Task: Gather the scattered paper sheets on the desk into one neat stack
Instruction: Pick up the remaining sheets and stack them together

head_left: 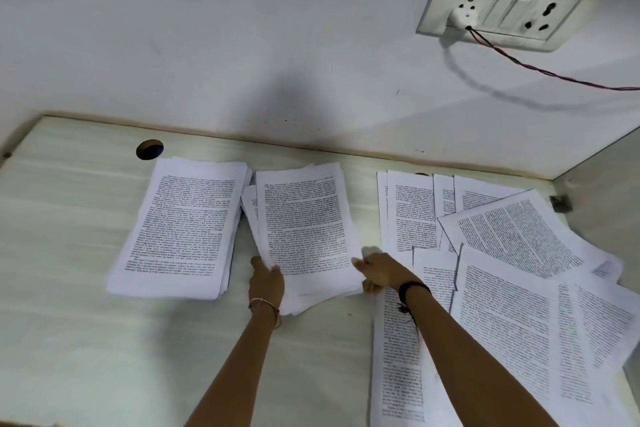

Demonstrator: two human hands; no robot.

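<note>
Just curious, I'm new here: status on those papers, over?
Left hand, right hand hold middle stack at near corners. Left stack beside it. Loose sheets scattered right, under right forearm.

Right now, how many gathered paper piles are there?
2: left pile lying free; middle pile held by left hand and right hand. Loose sheets rightward may hide more.

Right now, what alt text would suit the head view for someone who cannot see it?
A left hand and right hand grip the near corners of the middle paper stack on a desk. A second stack lies left of it; scattered printed sheets overlap at right.
</note>
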